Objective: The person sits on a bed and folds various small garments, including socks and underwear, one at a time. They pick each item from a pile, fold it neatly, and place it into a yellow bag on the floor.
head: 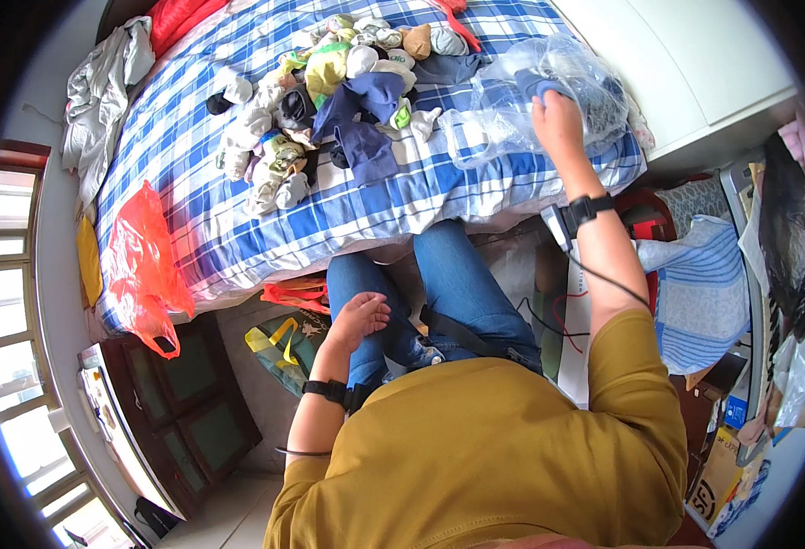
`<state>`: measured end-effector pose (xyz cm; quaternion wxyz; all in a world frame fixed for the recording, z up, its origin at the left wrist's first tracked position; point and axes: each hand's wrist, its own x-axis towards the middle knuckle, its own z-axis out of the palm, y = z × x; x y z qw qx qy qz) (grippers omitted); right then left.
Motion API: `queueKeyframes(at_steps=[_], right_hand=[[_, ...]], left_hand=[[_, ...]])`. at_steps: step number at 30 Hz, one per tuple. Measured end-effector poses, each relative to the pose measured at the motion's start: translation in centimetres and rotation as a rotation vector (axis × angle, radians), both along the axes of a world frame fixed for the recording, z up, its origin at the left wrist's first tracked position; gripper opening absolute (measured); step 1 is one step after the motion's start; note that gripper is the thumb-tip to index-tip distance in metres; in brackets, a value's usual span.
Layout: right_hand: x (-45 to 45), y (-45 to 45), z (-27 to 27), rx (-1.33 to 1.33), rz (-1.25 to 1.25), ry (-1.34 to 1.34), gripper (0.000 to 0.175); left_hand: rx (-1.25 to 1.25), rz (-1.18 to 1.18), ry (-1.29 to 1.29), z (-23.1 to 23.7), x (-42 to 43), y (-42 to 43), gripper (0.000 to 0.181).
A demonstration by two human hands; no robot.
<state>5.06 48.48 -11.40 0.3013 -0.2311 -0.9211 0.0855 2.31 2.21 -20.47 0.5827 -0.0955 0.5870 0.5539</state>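
My right hand (557, 123) grips a blue-grey cloth piece (536, 84), possibly a sock, at a clear plastic bag (471, 137). Dark cloth shows through the bag's film on the right. Whether the gripped piece is inside the bag or on top, I cannot tell. My left hand (361, 319) hovers above or rests on my left thigh, fingers loosely curled and holding nothing. Before me on the bed, a heap of socks (258, 117), many of them balled up, spreads across the middle. Navy cloth pieces (368, 154) lie over its right front.
A blue-and-white checked sheet (224, 233) covers the bed. At its left corner a red plastic bag (145, 267) hangs over the edge. A white cabinet (677, 75) borders the right side. From my right wrist strap (586, 213) a black cable trails down.
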Motion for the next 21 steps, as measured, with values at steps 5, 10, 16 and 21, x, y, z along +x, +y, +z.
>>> queueKeyframes(at_steps=[5,10,16,21], right_hand=[[-1.1,7.4,-4.0,-1.086,0.240,-0.339,0.034],[-0.5,17.2,-6.4,-1.125,-0.225,-0.174,0.046],[-1.1,20.9,-5.7,-1.059,-0.296,0.325,0.042],[-1.5,14.9,0.5,-0.155,-0.197,-0.814,0.039]], left_hand=[[0.232,0.205,-0.169,-1.7,-1.1,-1.3,0.018],[0.345,0.285,-0.315,-2.3,-1.9,-1.4,0.021],[0.440,0.360,-0.417,-3.3,-2.2,-1.4,0.024],[0.473,0.378,-0.433,-3.8,-2.3,-1.8,0.026]])
